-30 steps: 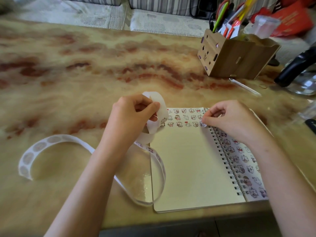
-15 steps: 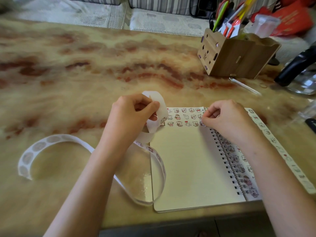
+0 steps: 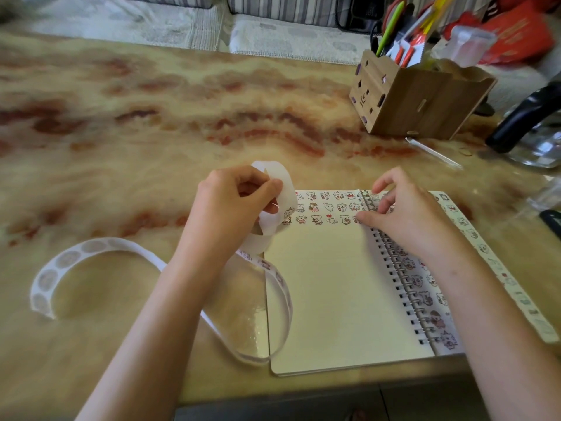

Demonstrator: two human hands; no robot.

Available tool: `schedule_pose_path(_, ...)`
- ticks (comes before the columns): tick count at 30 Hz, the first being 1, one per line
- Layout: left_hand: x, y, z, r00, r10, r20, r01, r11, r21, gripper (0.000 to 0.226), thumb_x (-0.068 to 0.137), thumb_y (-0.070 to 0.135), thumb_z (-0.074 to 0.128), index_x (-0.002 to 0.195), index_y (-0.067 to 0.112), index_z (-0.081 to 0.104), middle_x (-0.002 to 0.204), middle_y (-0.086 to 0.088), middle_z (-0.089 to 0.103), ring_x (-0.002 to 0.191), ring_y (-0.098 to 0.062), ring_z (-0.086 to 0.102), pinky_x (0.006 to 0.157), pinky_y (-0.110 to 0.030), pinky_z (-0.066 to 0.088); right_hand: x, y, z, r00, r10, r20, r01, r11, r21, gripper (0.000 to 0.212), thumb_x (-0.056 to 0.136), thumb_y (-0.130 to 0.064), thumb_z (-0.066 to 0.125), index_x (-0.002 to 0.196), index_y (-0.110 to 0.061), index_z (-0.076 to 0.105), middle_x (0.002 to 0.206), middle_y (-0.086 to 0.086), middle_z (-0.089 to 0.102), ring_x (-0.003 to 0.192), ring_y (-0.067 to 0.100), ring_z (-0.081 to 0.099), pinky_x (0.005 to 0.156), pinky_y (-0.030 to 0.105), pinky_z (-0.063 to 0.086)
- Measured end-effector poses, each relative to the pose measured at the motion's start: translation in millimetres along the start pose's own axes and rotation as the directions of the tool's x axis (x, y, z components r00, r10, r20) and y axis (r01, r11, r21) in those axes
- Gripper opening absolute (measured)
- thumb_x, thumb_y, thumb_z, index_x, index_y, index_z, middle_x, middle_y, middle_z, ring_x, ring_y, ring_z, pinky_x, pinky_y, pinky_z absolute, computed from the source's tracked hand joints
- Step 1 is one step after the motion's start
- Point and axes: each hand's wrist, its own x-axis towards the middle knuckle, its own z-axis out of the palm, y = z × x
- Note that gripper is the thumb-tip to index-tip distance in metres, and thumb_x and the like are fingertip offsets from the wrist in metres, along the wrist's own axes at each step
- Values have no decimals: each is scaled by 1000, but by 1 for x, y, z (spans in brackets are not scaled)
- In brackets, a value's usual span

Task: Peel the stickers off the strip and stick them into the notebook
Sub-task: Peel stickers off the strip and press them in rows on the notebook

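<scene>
The cream spiral-bound notebook (image 3: 328, 293) lies open in front of me. Its near edge runs just inside the front edge of the marbled tan-and-red worktop (image 3: 151, 132). Three rows of small cartoon stickers (image 3: 328, 208) run along the top of its left page.

The long white paper sticker strip (image 3: 91, 247) curls in a wide arc on the worktop to my left and passes under my left forearm. It then loops round, crossing the notebook's left edge near the bottom corner, and rises to my left hand (image 3: 233, 205). That grip is closed on the strip: fingers curled, thumb pinching the paper, which arches over my knuckles just beside the page's top left corner. The wrist is lifted and the forearm comes in on a slant from the lower left.

My right hand (image 3: 406, 214) lies over the wire coil at the top of the notebook. Its thumb tip presses on the page at the end of the bottom sticker row, and the fingers are loosely bent and grip nothing.

Beyond and to the left of both hands the worktop stretches wide. At the far right it is tighter, with a brown wooden pen holder (image 3: 425, 101) full of pens well apart from the notebook and a black-handled object (image 3: 522, 117) at the edge.
</scene>
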Motion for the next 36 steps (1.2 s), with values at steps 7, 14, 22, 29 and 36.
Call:
schedule_pose_path(7,-1,1,1,1000,0,4,0,1000,5,14,89,24,64,77,17,69,68,2,72,48,-6,60,43,-7,40,3,6,3,999,-17,30,19,998,-56,22,90,-27,63,104,-23,47,84,-8,49,70,3,47,55,24,31)
schedule_pose_path(14,1,-1,1,1000,0,0,0,1000,18,15,88,26,63,76,20,68,67,5,72,50,-8,60,46,-8,42,2,7,2,997,-13,70,15,1000,-27,23,90,-25,60,107,-22,45,82,-4,52,67,10,47,56,29,34)
schedule_pose_path(22,1,-1,1,1000,5,-5,-5,1000,13,15,89,24,63,76,18,69,66,4,71,47,-5,59,43,-8,39,2,8,1,997,-16,76,16,1000,1,28,86,-22,63,108,-23,46,84,-1,55,69,11,49,58,28,36)
schedule_pose_path(29,1,-3,0,1000,10,-6,-10,1000,9,14,89,24,64,77,18,69,67,4,72,49,-7,61,44,-8,41,4,13,0,995,-9,95,5,999,38,29,88,-31,65,109,-24,46,84,-3,51,69,9,47,55,27,35)
schedule_pose_path(36,1,-2,0,1000,17,-8,-17,1000,-1,14,89,24,63,77,19,68,67,4,72,49,-6,61,45,-7,40,5,11,2,999,-46,0,46,999,-3,28,90,-39,60,111,-24,48,91,-7,52,74,1,47,59,22,33)
